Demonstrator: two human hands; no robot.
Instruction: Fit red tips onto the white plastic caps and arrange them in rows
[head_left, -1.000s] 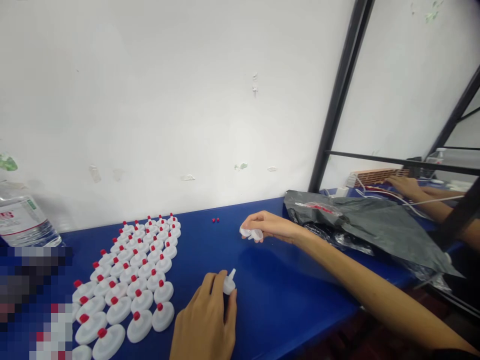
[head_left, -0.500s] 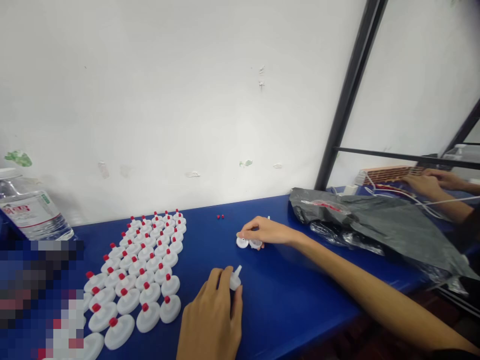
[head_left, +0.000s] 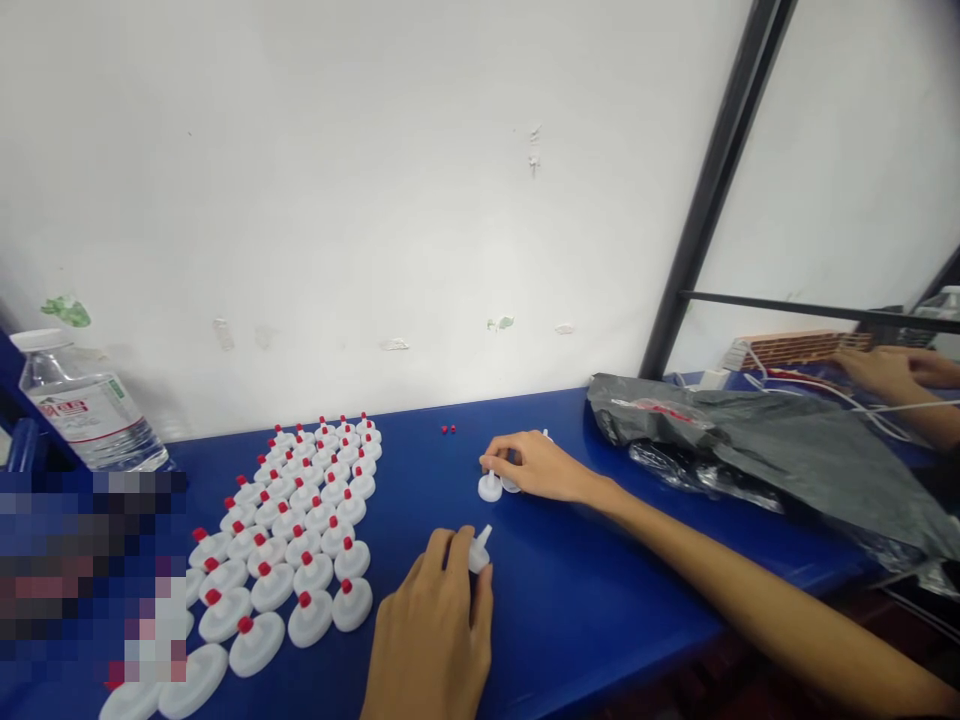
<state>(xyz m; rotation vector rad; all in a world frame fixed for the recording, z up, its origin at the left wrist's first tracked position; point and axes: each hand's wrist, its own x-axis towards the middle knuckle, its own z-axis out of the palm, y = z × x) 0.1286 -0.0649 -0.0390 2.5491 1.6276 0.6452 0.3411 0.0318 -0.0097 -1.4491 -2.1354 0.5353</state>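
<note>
My left hand [head_left: 431, 625] is closed around a white plastic nozzle cap [head_left: 480, 553], whose bare tip points up and to the right between finger and thumb. Farther back, my right hand [head_left: 534, 466] pinches the tip of a second white nozzle cap [head_left: 490, 488], which stands upright with its round base at the table. Another white cap is partly hidden under that hand, and a bare nozzle tip [head_left: 547, 435] shows behind it. Two small red tips [head_left: 448, 429] lie near the wall. To the left stand rows of white nozzle caps [head_left: 256, 645] fitted with red tips.
The blue table [head_left: 585, 600] runs along a white wall. A large clear water bottle [head_left: 97, 405] stands at the far left. A grey plastic bag [head_left: 757, 440] lies on the right, beside a black metal post [head_left: 712, 190]. Beyond the frame, another person's hands [head_left: 885, 370] are visible.
The cap at my right fingers showed its open underside and now stands with its nozzle up. My left hand keeps hold of its cap. The whole view has shifted slightly.
</note>
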